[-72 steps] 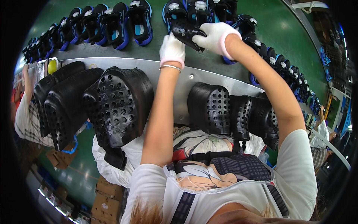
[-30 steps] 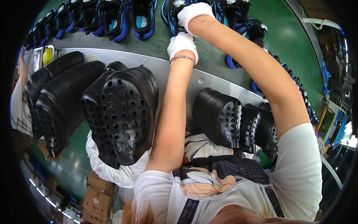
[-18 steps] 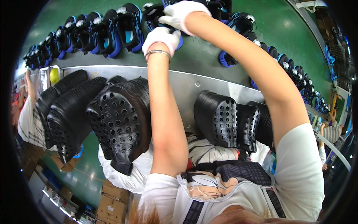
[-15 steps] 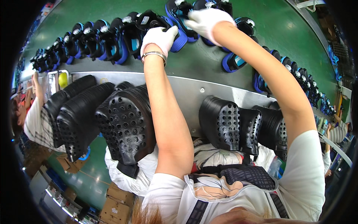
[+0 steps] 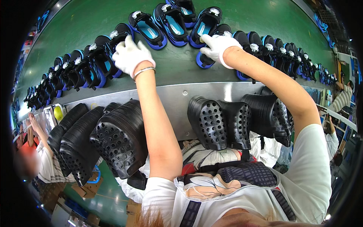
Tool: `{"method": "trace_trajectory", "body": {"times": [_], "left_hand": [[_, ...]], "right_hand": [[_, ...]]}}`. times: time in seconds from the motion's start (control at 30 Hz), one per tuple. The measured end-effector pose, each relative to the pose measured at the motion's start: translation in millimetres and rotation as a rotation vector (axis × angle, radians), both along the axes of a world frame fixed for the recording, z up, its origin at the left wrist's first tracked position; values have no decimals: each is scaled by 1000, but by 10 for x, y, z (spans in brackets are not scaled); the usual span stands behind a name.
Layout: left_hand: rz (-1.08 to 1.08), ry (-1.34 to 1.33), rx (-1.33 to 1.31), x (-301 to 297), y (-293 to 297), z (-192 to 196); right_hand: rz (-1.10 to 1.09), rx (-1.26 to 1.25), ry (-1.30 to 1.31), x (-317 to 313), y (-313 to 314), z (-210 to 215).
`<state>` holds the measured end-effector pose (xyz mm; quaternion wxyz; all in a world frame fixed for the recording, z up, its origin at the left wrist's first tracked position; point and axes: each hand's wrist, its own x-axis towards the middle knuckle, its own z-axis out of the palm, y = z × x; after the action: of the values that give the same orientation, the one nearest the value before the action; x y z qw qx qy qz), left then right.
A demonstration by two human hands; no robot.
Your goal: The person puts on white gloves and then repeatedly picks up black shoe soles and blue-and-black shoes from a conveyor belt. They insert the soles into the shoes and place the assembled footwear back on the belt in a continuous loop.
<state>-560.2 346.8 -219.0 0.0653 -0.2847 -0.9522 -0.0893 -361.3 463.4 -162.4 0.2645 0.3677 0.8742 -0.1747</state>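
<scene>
Black sneakers with blue soles and light-blue linings stand in a long row on the green table. My left hand (image 5: 133, 56), in a white glove, has its fingers apart beside a black-and-blue sneaker (image 5: 123, 31) and holds nothing visible. Farther right, my gloved right hand (image 5: 221, 48) pinches the heel edge of another sneaker (image 5: 207, 23), one finger at its opening. Part of a sneaker (image 5: 204, 60) shows beneath that hand, the rest hidden. Between my hands are two sneakers, a left one (image 5: 148, 30) and a right one (image 5: 173, 24), toes pointing away.
Stacked black perforated shoe-shaped shells (image 5: 121, 136) hang along the metal table edge (image 5: 166, 94) before me, with more shells (image 5: 211, 123) to the right. Rows of sneakers run off to both sides. A person's arm (image 5: 39, 130) is at the far left, another striped sleeve (image 5: 342, 99) far right.
My left hand has moved left, away from the middle sneakers, and its fingers have spread. My right hand has come nearer, to a sneaker's heel. The view has shifted, and the middle sneakers now show more fully.
</scene>
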Motion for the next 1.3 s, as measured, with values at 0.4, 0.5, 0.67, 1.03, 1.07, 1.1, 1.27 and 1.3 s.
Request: {"method": "trace_trajectory", "body": {"times": [0.4,0.5,0.67,1.03,1.07,1.1,1.27,1.3], "left_hand": [[-438,-89,560,248,291,-62],[-641,-343,370,629,729,5],[-564,-260,-48,513,1154,-138],[-1006,-172,104,938,822,-362],[-1033,-198,134,1040,776,-455],[-1020,-229,130,1150,757,-491],[-1186,-379,151,1460,798,-399],[-1203,-515,152,1456,762,-391]], "right_hand": [[-325,-148,48,-62,52,-272],[-386,-187,30,-199,142,-328],[-195,-75,-80,-28,142,-274],[-132,88,-124,1046,495,-238],[-90,96,-162,1144,589,-270],[-44,102,-199,1168,656,-305],[-247,167,-139,1384,967,-274],[-283,204,-121,1374,985,-311]]}}
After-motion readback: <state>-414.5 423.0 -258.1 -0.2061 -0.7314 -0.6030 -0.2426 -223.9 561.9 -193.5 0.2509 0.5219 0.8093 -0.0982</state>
